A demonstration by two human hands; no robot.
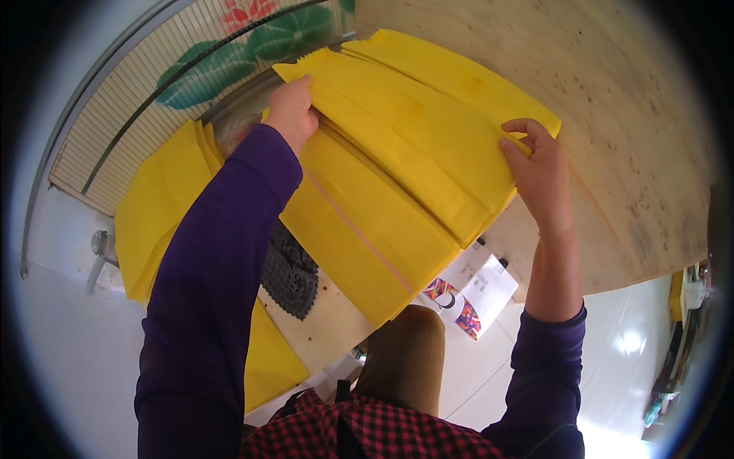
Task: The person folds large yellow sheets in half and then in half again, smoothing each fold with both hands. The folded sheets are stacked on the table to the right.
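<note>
Several flat yellow bags with pleated sides lie stacked and overlapping on a pale wooden board [329, 325]. At its zigzag-cut far left end, my left hand [294, 111] is closed on the edge of the upper yellow bag [405, 126]. My right hand [541, 164] is at the right end of this bag, its curved forefinger and thumb a little apart and touching the yellow surface. Beneath lies another yellow bag [359, 222] with a thin pink line along it. A further yellow bag [459, 73] lies on the far side.
More yellow bags [157, 203] are at the left, partly behind my left arm. A black lacy piece [290, 275] shows on the board. A printed white bag [478, 291] is on the tiled floor. A slatted screen [195, 76] borders the far left, and a large plywood surface [627, 176] the right.
</note>
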